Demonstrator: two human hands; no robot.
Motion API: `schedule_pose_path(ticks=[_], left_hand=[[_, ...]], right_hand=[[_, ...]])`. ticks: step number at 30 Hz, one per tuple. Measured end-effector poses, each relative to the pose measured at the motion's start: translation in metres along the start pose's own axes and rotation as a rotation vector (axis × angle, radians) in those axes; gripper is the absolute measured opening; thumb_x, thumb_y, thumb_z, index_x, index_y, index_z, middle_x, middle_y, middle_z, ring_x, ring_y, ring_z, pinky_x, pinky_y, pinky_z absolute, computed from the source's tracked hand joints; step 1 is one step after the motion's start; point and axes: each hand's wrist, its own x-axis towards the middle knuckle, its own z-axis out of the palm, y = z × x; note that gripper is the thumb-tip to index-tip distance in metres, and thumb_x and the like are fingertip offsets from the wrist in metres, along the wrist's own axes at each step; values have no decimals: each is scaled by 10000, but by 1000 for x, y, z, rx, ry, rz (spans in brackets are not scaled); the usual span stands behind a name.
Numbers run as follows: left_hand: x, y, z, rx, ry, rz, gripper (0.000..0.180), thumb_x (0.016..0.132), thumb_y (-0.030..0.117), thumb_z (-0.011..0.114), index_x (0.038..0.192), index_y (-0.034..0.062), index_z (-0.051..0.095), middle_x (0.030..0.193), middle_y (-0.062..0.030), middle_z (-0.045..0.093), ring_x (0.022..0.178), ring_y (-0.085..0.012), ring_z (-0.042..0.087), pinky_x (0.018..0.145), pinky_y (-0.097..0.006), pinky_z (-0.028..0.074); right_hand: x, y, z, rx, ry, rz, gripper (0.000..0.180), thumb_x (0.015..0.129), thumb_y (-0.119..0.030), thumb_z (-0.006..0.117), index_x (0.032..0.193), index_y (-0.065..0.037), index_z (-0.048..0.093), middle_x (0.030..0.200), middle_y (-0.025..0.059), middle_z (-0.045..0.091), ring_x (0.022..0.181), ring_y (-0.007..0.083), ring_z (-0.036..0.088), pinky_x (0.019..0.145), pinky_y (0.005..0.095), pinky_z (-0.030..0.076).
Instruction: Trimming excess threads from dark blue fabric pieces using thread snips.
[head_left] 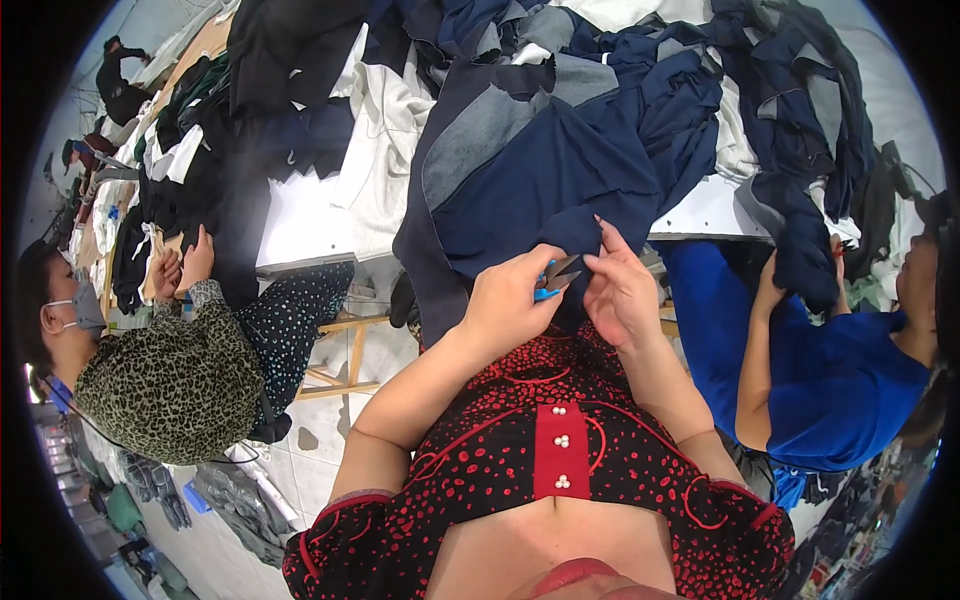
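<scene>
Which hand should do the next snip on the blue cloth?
Probably the left hand: it already holds the small blue-handled snips, blades pointing at the dark blue cloth. The right hand pinches the cloth.

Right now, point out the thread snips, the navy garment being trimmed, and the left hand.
thread snips [557, 275], head view, on the metal blades
navy garment [540, 180], head view, on its dark front panel
left hand [510, 300], head view, on the knuckles

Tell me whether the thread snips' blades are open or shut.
Open: the thread snips in the left hand show two grey blades spread apart at the tips, against the navy garment.
</scene>
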Motion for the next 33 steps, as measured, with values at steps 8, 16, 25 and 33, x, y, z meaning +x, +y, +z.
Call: schedule_pose_path(ticks=[8,16,25,33], left_hand=[[-1,6,-4,-176,-196,122,168,729,57,654,871,8,579,787,-94,554,692,-231,560,629,-295,441],[5,-6,-2,-177,-68,-77,173,810,66,600,972,11,577,731,-53,586,665,-89,540,631,-237,443],[2,-6,10,-209,-143,-117,156,808,108,615,922,20,553,673,-63,539,609,-120,499,577,-266,414],[-1,-3,8,-456,-175,-243,161,844,100,566,989,32,564,737,1,553,511,-45,472,476,-201,374]], right_hand=[[2,-3,-6,58,-108,24,757,619,144,355,1362,15,297,1292,200,462,1187,251,469,1002,312,359],[0,3,-6,-70,-99,0,762,611,146,359,1358,1,316,1312,185,448,1215,227,444,1001,288,351],[-2,17,-15,-56,-219,24,716,644,81,415,1351,-27,357,1254,108,463,1154,214,451,985,317,356],[1,17,-13,255,-40,103,549,780,-263,456,1271,-19,473,1255,71,471,1164,232,414,1036,369,282]])
